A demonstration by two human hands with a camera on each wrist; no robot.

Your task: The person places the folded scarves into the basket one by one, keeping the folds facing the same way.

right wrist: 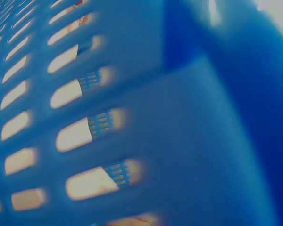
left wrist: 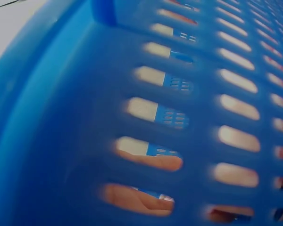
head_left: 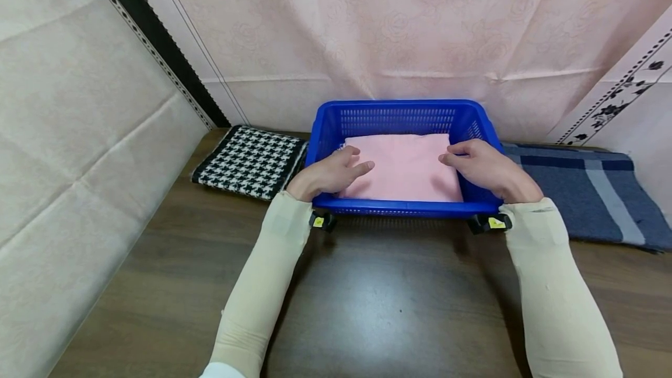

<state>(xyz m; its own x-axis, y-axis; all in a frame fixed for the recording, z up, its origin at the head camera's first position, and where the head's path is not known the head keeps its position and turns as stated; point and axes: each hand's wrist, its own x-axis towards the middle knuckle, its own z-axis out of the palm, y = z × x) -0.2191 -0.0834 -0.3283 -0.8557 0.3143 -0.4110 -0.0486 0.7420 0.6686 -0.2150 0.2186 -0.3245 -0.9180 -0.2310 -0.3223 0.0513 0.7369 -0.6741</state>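
A blue plastic basket [head_left: 396, 209] with slotted walls stands on the table, and a folded pink cloth [head_left: 404, 165] lies flat inside it. Over the left end of the cloth is my left hand [head_left: 333, 171], fingers extended and thumb apart. My right hand [head_left: 480, 165] reaches over the basket's right side, its fingertips near the cloth's right edge and holding nothing visible. In the left wrist view the basket wall [left wrist: 85, 122] fills the picture, with fingers [left wrist: 151, 161] seen through the slots. The right wrist view likewise shows mostly basket wall [right wrist: 179, 141].
Left of the basket lies a folded black-and-white houndstooth cloth [head_left: 249, 161]. A folded blue-grey striped cloth [head_left: 567, 191] lies to the right. Behind the basket hangs a pink patterned curtain [head_left: 367, 28], and a pale cloth [head_left: 94, 133] borders the wooden table [head_left: 378, 296] on the left.
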